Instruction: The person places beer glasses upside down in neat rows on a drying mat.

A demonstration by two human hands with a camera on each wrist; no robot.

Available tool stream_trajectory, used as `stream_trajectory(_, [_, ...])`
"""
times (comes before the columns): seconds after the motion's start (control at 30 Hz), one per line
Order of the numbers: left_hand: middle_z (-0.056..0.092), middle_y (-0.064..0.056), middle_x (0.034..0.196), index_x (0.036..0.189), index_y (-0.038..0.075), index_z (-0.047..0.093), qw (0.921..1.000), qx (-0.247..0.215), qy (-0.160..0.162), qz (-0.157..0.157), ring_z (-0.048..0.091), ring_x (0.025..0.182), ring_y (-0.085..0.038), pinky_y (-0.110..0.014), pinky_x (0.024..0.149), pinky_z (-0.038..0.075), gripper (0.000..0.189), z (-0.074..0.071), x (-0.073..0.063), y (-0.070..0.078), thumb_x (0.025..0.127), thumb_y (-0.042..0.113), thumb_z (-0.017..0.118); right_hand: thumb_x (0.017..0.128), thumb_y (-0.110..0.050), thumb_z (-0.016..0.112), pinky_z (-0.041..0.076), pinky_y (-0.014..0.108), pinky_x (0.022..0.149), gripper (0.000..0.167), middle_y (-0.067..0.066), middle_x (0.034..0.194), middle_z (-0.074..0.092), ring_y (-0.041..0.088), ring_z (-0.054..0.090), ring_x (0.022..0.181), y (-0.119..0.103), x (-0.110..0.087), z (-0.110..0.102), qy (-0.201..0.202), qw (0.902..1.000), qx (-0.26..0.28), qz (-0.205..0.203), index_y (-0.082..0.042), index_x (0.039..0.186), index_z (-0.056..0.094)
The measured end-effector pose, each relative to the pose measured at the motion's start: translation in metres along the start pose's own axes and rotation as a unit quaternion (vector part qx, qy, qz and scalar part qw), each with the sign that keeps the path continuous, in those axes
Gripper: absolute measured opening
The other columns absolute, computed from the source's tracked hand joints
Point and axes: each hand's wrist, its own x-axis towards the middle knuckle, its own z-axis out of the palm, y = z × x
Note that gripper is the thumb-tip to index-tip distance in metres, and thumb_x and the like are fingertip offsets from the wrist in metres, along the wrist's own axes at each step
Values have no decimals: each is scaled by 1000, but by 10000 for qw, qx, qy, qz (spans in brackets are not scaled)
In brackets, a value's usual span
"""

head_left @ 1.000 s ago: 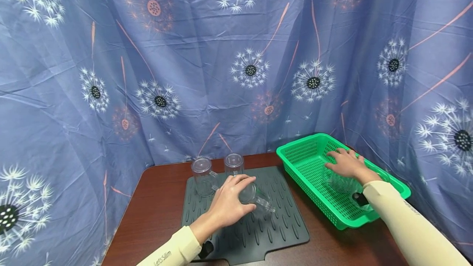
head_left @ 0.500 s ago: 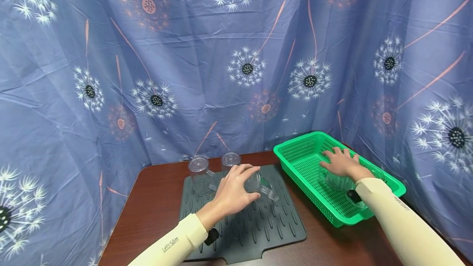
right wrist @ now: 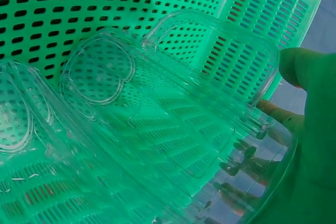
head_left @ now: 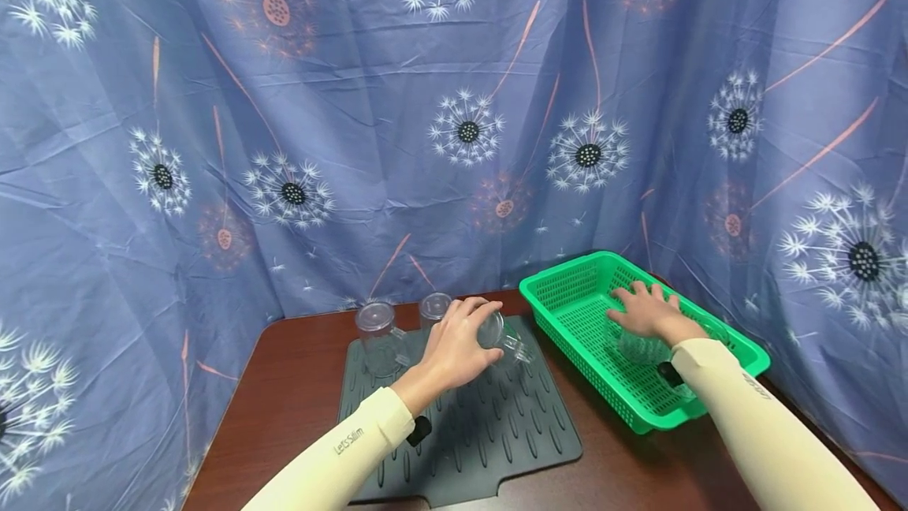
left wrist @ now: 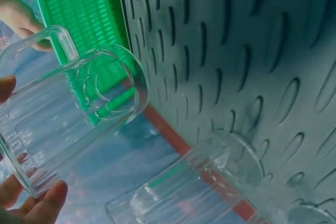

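My left hand (head_left: 457, 341) grips a clear glass mug (left wrist: 73, 108) by one end, above the dark grey drying mat (head_left: 511, 432). The mug's handle points right in the head view. Two more clear mugs stand upside down at the mat's back left: one near mug (head_left: 379, 341) and one farther mug (head_left: 431, 310) partly behind my left hand. Inside the green basket (head_left: 596, 361), my right hand (head_left: 641, 314) has its fingers around the end of another clear mug (right wrist: 173, 114). That mug lies on its side, with my thumb at its handle.
Beside the held one, a second mug (right wrist: 21, 119) lies in the basket. Mat and basket sit on a brown wooden table (head_left: 277, 385). A blue curtain (head_left: 355, 101) with a dandelion print hangs close behind the table and at both sides.
My left hand has moved forward and to the right over the mat with its mug. The right hand stays at the mug in the basket. The head view has shifted slightly.
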Motion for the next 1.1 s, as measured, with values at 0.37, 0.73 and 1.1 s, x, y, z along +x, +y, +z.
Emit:
stream_trajectory(0.37, [52,3,143,148,32,49,9990,344,-302,-8,50,129,-21,-43,82,54,75,5,27,-5,82,36,84,102,-53,47,19,82,97,64,33,152,28,63,22,133,-1,0,1,46,10000,-3,44,-11,150,44])
stream_trajectory(0.73, [53,-2,144,148,29,50,9973,363,-632,-122,53,130,-23,-44,91,54,72,8,53,-7,84,28,83,103,-52,47,22,81,97,62,33,151,29,63,24,133,-5,0,1,57,9999,-89,96,-12,150,44])
stream_trajectory(1.1, [50,-5,148,150,26,49,9940,464,-930,-335,52,132,-26,-44,94,53,69,18,62,-8,87,23,78,103,-54,47,20,82,97,64,34,152,27,64,22,134,-2,1,2,53,9999,-87,88,-11,151,43])
